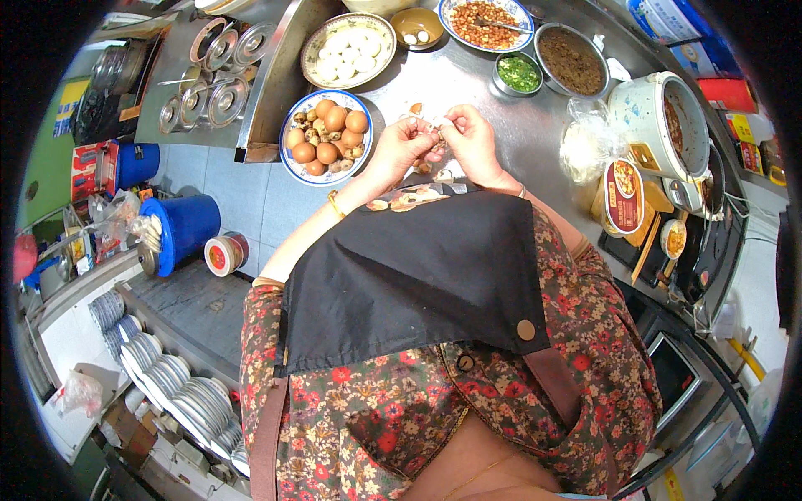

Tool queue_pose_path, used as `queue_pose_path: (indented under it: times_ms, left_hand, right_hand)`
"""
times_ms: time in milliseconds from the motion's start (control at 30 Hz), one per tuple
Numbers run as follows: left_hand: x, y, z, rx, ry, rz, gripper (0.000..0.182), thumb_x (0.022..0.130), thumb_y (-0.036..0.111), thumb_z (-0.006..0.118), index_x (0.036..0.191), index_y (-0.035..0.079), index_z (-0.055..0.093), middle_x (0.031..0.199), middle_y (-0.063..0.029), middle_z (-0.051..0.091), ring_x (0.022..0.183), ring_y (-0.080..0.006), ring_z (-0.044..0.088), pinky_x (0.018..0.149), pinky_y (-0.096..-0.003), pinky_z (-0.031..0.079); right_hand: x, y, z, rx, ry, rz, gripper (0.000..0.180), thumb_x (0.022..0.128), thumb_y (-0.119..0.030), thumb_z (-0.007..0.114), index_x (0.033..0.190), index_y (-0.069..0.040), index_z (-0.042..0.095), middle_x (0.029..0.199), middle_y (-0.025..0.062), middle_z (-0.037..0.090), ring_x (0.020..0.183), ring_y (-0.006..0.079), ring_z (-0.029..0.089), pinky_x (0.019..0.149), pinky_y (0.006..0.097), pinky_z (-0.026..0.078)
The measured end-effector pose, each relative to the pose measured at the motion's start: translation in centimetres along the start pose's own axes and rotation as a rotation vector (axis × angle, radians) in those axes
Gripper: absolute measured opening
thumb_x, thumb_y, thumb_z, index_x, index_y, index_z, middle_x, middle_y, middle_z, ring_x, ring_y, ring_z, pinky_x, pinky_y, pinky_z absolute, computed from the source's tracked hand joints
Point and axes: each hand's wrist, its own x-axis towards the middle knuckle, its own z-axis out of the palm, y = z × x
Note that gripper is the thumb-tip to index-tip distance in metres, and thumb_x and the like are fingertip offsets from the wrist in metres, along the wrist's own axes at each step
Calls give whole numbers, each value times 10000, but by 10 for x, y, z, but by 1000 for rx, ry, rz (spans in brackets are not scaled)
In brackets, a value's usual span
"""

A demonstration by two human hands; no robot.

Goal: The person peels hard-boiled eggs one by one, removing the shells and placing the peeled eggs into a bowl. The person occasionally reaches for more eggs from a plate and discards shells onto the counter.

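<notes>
My left hand (406, 145) and my right hand (471, 141) meet above the steel counter. Their fingertips pinch a small, partly peeled egg (441, 123), mostly hidden by the fingers. Bits of eggshell (444, 176) lie on the counter around and below them. Left of my left hand is a blue-rimmed plate (286, 160) piled with brown hen eggs (336, 118) and speckled quail eggs (311, 134). Beyond it, a patterned bowl (308, 70) holds peeled white eggs (348, 53). A brownish bowl (428, 19) contains a few small peeled eggs (410, 39).
Farther back stand a plate of diced food (482, 24) with a spoon, a metal bowl of chopped greens (518, 73) and a pot of dark mince (573, 61). On the right are a plastic bag (589, 147) and a large white pot (636, 125). Lidded metal containers (229, 100) sit left.
</notes>
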Motion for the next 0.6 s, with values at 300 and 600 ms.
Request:
queue_pose_path:
  times_ms: [300, 600]
  left_hand:
    - [-3, 6, -2, -34, 126, -79, 59, 839, 20, 495, 878, 9, 539, 777, -89, 618, 605, -128, 586, 568, -218, 491]
    - [-1, -1, -7, -64, 151, -85, 46, 850, 51, 519, 885, 28, 539, 773, -78, 613, 619, -134, 600, 583, -223, 495]
  right_hand:
    - [12, -1, -31, 437, -225, 487, 128, 881, -158, 518, 884, -34, 551, 755, 52, 593, 593, 61, 490, 523, 176, 346]
    - [10, -18, -30, 534, -245, 430, 139, 879, -126, 486, 865, -5, 553, 752, 63, 587, 582, 83, 493, 516, 187, 367]
